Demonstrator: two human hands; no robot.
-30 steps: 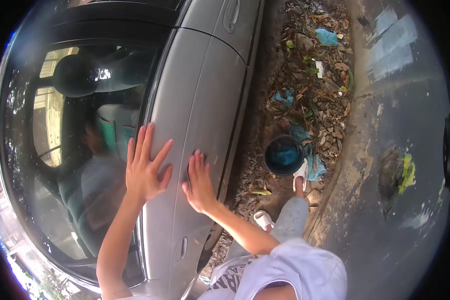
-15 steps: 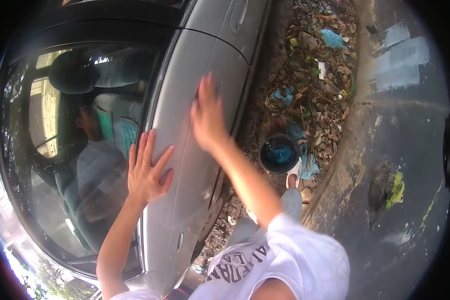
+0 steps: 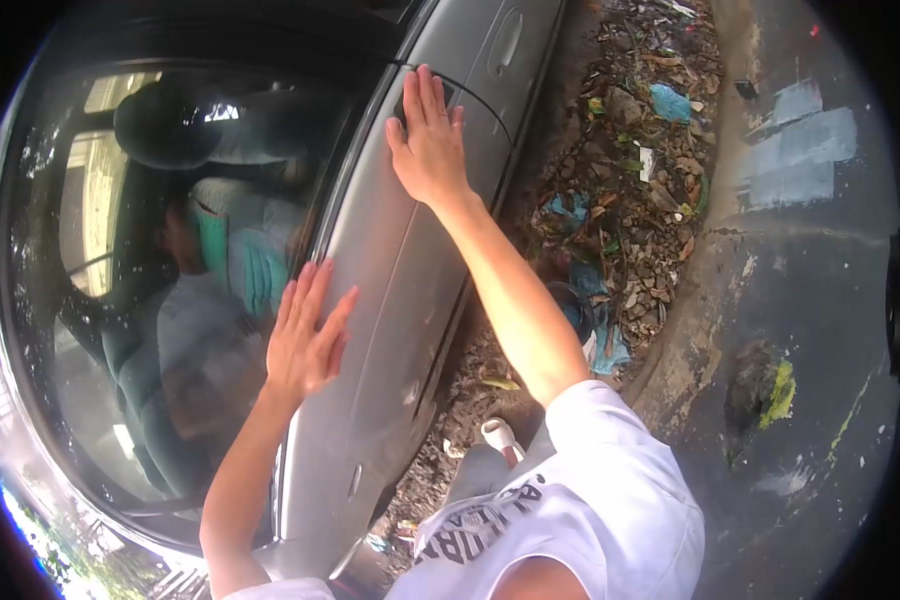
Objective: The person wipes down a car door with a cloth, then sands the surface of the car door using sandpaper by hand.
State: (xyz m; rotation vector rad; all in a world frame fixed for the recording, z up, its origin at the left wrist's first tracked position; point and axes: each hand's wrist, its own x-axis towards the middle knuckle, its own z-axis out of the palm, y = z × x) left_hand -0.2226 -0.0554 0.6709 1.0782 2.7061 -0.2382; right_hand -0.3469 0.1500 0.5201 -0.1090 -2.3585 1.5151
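My right hand (image 3: pixel 430 150) lies flat on the upper part of a silver car door (image 3: pixel 380 300), near the seam with the neighbouring panel. Under its fingers I see the edges of a dark, flat piece (image 3: pixel 410 98), perhaps sandpaper or a pad; most of it is hidden. Lower down, my left hand (image 3: pixel 308 335) rests with fingers spread at the sill below the car window (image 3: pixel 200 300), holding nothing. The window glass reflects a person's arm and shirt, and seats show through it.
A dark bucket (image 3: pixel 573 308) stands on the littered ground, partly behind my right forearm. Dry leaves (image 3: pixel 650 240) and blue scraps (image 3: pixel 670 103) lie along a strip beside the car. A paint-marked grey wall or pavement (image 3: pixel 770 290) borders it on the right.
My right hand has slid up along the door toward the panel seam, with the dark piece under it. My left hand stays at the sill. The bucket is now partly covered by my forearm.
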